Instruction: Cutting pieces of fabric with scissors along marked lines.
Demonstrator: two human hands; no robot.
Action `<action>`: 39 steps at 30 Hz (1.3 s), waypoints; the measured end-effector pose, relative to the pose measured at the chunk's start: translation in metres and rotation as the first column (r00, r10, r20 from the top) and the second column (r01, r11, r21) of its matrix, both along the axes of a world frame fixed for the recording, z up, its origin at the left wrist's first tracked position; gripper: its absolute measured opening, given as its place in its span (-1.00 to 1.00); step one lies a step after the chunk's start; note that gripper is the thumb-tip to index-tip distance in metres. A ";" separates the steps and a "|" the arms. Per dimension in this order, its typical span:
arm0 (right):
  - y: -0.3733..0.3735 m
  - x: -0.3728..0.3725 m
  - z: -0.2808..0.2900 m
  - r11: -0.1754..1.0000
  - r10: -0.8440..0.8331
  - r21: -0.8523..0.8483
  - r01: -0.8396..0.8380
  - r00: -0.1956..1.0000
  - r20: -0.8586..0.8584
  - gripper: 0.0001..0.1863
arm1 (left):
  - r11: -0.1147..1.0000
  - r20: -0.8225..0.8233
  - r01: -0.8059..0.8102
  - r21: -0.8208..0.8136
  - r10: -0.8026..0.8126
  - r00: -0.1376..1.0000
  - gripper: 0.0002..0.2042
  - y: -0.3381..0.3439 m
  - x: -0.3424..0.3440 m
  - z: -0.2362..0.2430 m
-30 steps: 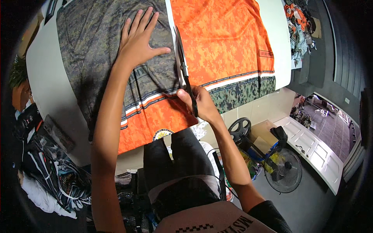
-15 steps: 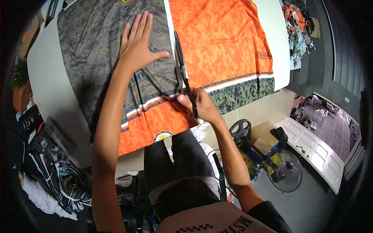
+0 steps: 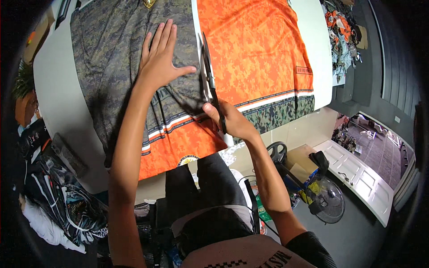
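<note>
I have the left hand (image 3: 158, 69) spread open and flat on the dark camouflage fabric (image 3: 105, 67), its thumb pointing toward the white strip (image 3: 195, 20). I see the right hand (image 3: 234, 123) gripping the scissors (image 3: 207, 67), their blades aimed away from the body along that strip, with the orange camouflage fabric (image 3: 254, 49) just to their right (a green camouflage band (image 3: 281, 111) runs along its near edge). Both fabrics lie on the white table (image 3: 56, 80).
</note>
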State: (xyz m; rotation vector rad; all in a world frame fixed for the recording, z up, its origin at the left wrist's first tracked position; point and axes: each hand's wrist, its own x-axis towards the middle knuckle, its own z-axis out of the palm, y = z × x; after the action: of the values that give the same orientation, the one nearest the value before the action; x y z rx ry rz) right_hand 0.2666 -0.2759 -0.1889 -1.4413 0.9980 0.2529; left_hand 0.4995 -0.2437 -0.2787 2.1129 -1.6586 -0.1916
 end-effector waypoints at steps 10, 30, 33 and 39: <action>-0.010 0.008 -0.003 0.994 0.079 -0.071 -0.082 0.996 -0.049 -0.35 | 1.000 -0.018 -0.008 0.013 0.008 1.000 0.10 0.000 0.000 0.002; -0.014 0.015 -0.005 0.999 0.043 -0.022 -0.044 0.999 -0.021 -0.36 | 1.000 -0.030 -0.006 0.013 0.006 1.000 0.11 -0.001 0.002 0.006; -0.021 0.021 -0.005 0.998 0.058 -0.007 -0.059 0.997 -0.048 -0.37 | 1.000 -0.039 -0.001 0.005 0.002 0.999 0.11 -0.001 0.002 0.006; -0.027 0.029 -0.008 0.997 0.055 -0.060 -0.057 0.998 -0.036 -0.38 | 1.000 -0.050 0.001 0.004 -0.001 0.999 0.11 0.000 0.001 0.007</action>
State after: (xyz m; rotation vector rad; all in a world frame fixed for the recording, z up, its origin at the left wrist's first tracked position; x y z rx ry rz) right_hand 0.2957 -0.3027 -0.1965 -1.5269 1.0020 0.2912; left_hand 0.5006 -0.2441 -0.2721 2.0930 -1.6318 -0.2468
